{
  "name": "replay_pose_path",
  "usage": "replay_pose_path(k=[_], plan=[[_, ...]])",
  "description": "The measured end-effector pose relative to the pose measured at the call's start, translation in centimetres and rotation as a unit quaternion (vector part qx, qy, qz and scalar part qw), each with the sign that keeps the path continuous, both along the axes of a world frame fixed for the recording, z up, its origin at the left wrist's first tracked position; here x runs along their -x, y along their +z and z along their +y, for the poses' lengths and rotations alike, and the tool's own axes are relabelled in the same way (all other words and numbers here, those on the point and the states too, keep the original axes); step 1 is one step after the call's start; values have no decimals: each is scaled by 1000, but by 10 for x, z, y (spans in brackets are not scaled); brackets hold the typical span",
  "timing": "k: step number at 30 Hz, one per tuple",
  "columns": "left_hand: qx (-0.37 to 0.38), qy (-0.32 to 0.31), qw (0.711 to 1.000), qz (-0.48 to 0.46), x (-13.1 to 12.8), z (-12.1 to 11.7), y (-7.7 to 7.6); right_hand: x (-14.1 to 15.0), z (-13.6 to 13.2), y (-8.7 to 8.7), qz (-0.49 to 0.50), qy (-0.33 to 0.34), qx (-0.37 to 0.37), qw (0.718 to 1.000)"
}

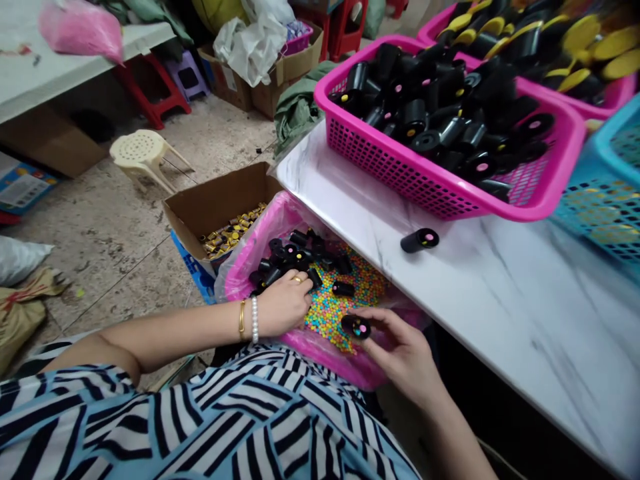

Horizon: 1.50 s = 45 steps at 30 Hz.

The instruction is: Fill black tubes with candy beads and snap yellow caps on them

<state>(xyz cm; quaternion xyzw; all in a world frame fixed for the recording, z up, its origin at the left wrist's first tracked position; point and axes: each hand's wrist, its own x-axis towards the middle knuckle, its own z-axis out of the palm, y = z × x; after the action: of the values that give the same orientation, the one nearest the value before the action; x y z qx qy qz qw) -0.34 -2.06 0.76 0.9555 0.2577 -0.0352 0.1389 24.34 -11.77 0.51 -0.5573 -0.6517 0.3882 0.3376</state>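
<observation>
Marbled table (470, 293): runs along the right side, with one loose black cylinder (413, 241) lying on its side near the edge.
Pink basket (385, 160): sits on the table, heaped with black cylinders, several showing a pink or yellow dot at the end.
Lined tub (245, 260): pink, covered in clear film, between the person's front and the table edge; more black cylinders pile at its far side.
Cardboard box (185, 220): stands open beside the tub, small yellow-and-dark pieces inside.
Left hand (285, 303): reaches into the tub, fingers bent beside the pile; their tips are hidden, so I cannot tell whether they grasp anything.
Right hand (400, 343): thumb and fingers close around one cylinder at the tub's near right.
Held cylinder (350, 325): over the beads, its end showing pink and blue; the step seems to be working this single piece, which calls for a firm grip and a controlled tilt.
Beads (327, 310): tiny, multicoloured, loose across the tub's bottom; probably easy to scatter.
</observation>
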Motion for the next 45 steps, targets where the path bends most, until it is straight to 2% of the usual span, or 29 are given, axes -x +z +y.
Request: replay_pose_path(k=[3,8,11,15,17,19,25,28,33,38,42,45], plan=[[0,-12,1000,-10,-4,0,0,-12,4,24,-33,-49,-53,997],[65,-54,995,-48,-10,-4,5,-31,23,55,-27,-198,-111,974],[91,-28,993,-75,-11,-8,6,-24,26,61,-99,-165,-145,970],[84,-4,993,-77,-9,-8,3,-9,19,51,-161,-53,-183,968],[79,-10,994,-70,-7,-7,0,-7,16,42,-221,6,-244,944],[80,-14,995,-64,-6,-7,-2,-8,16,35,-255,37,-285,923],[80,-17,995,-61,-10,-8,-2,-9,17,32,-288,12,-336,897],[84,-22,994,-66,-14,-9,0,-7,16,31,-278,24,-346,896],[98,-11,992,-73,-16,-11,2,-5,14,20,-305,14,-371,877],[105,11,988,-114,-18,-11,3,-3,10,15,-295,1,-360,885],[132,24,973,-190,-19,-10,5,-2,11,15,-269,-16,-346,899],[165,27,955,-245,-21,-9,4,3,9,14,-219,-32,-307,926]])
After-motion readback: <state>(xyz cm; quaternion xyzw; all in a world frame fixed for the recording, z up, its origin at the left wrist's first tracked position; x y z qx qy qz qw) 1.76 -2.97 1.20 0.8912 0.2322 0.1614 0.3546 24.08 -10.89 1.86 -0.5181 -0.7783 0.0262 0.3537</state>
